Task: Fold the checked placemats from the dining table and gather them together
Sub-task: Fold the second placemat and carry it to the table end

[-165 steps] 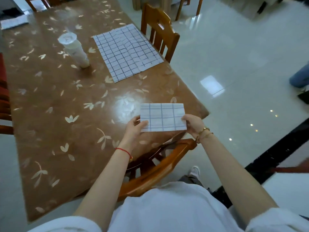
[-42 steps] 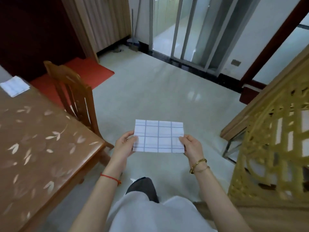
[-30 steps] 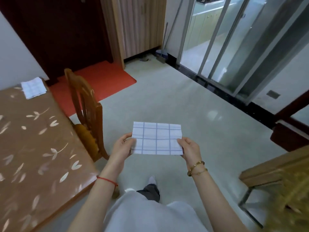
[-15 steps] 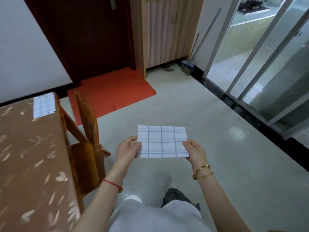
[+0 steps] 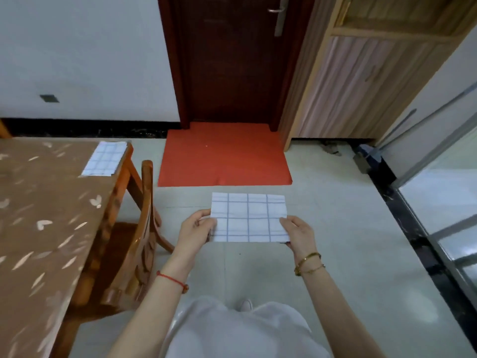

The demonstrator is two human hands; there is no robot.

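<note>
I hold a folded white placemat with blue checks [image 5: 249,217] flat in front of me, over the floor. My left hand [image 5: 194,229] pinches its left edge and my right hand [image 5: 296,232] pinches its right edge. A second folded checked placemat [image 5: 105,158] lies on the far right corner of the brown leaf-patterned dining table [image 5: 44,215], which stands to my left.
A wooden chair [image 5: 134,241] is tucked at the table's right side, between me and the table corner. A red doormat [image 5: 224,155] lies before a dark door [image 5: 232,58]. A wooden cabinet [image 5: 361,81] and a glass sliding door [image 5: 444,192] are to the right.
I have walked away from the table's near end and turned left, still holding the folded placemat in both hands. The table corner with the other folded placemat has come closer.
</note>
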